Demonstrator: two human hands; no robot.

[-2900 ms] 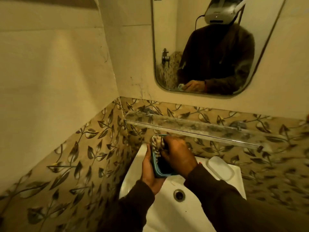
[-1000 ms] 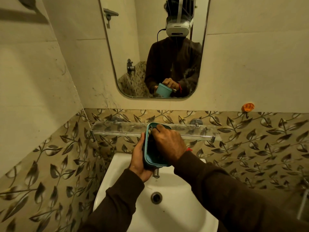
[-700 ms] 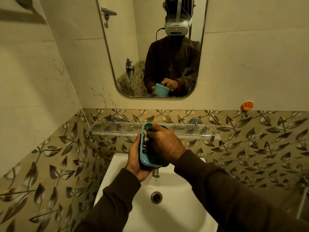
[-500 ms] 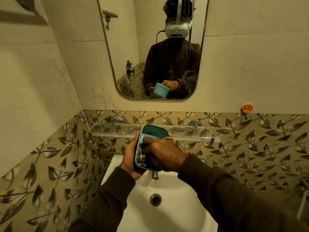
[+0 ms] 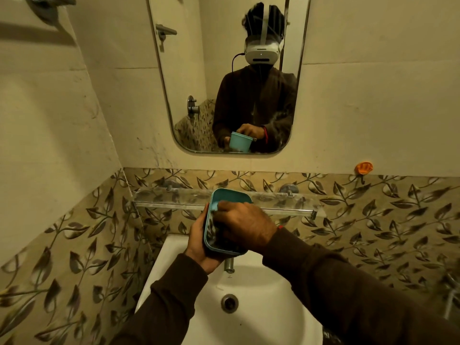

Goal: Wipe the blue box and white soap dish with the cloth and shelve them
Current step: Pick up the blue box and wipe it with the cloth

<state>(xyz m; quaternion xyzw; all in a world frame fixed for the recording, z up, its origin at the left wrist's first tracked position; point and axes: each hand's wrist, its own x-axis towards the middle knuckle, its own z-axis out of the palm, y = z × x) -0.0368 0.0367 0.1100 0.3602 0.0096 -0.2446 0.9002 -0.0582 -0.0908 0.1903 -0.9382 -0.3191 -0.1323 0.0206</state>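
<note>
Above the white sink (image 5: 258, 327), just over its tap (image 5: 229, 264), the left hand (image 5: 199, 242) grips the tilted blue box (image 5: 230, 199) by its side, fingers curled behind it, while the right hand (image 5: 245, 225) reaches inside, fingers closed on a cloth (image 5: 213, 229), below the glass shelf (image 5: 174, 197).

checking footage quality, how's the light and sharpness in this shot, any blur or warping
Head view: dim, warm yellowish light; right hand and cloth inside the blue box motion-smeared; wide-angle lens bows the mirror edges; dark sleeves lose detail.
</note>
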